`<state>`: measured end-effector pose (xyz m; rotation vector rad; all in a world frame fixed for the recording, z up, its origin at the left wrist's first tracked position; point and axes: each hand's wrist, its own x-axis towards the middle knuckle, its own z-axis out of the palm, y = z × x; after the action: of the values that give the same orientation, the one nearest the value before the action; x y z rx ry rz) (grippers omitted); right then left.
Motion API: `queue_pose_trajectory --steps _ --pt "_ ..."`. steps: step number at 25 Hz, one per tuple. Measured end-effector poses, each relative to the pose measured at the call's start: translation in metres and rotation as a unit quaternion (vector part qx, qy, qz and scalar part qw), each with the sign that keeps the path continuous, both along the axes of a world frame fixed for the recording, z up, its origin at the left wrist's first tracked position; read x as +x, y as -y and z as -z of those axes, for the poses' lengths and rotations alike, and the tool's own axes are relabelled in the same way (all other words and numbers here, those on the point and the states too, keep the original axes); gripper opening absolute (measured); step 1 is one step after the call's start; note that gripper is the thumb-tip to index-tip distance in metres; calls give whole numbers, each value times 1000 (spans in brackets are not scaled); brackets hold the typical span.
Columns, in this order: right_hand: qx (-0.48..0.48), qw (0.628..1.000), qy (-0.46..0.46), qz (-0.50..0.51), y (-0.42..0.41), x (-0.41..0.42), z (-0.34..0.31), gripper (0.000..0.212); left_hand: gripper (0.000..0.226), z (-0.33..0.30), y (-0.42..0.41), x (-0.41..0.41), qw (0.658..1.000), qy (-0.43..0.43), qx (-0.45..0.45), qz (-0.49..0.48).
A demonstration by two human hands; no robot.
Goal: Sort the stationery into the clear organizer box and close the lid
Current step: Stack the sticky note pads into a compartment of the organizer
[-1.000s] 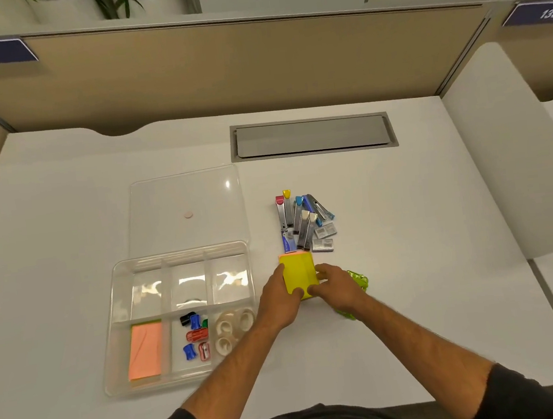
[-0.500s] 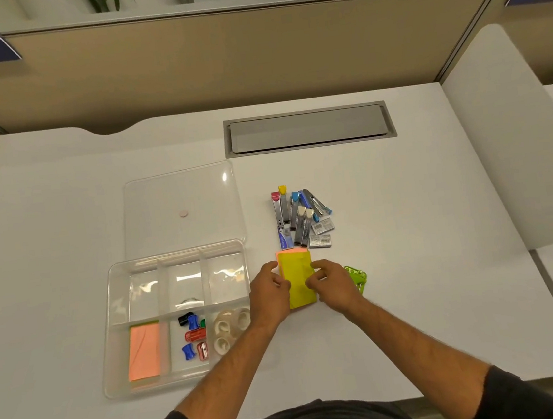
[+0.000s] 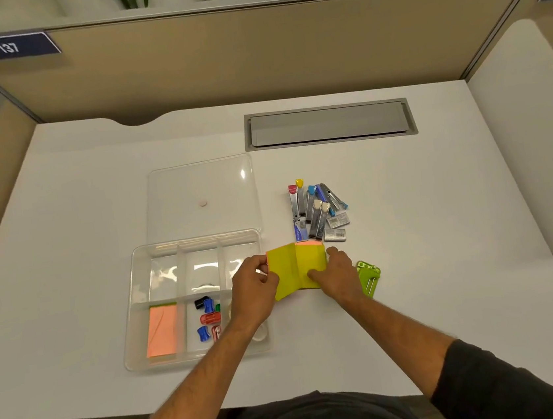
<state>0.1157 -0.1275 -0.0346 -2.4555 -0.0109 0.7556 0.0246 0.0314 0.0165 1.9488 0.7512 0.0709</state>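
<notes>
Lead-case pile behind hands, organizer box left, green clip right

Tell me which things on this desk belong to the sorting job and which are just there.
Job:
clear organizer box
lid
yellow sticky notes, held by left hand and right hand
pencil-lead tubes
green staple remover
orange notes and sharpeners, already boxed

Lying about:
grey cable hatch
sign 137
</notes>
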Motion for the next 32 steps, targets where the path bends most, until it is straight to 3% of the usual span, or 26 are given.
queue_pose_trajectory --steps 4,8,16,23,29,32 --pt "-36 999 3 -27 -9 -10 11 90 24 -7 -6 -14 1000 4 -15 -16" --pt "-75 996 6 -43 -15 -15 18 100 23 -11 -10 -23 999 5 -25 -20" --pt "-123 992 28 -19 -27 -16 19 62 22 -13 -24 -31 998 -1 -50 -44" --pt "9 993 30 112 -23 -18 12 14 29 -16 -62 -43 992 33 -110 -42" --pt "161 953 89 242 -54 -36 -33 6 32 -9 -106 -61 989 31 -146 -24" --pt "265 928 65 254 -89 -58 -45 5 33 -3 -134 -80 987 32 -154 -24"
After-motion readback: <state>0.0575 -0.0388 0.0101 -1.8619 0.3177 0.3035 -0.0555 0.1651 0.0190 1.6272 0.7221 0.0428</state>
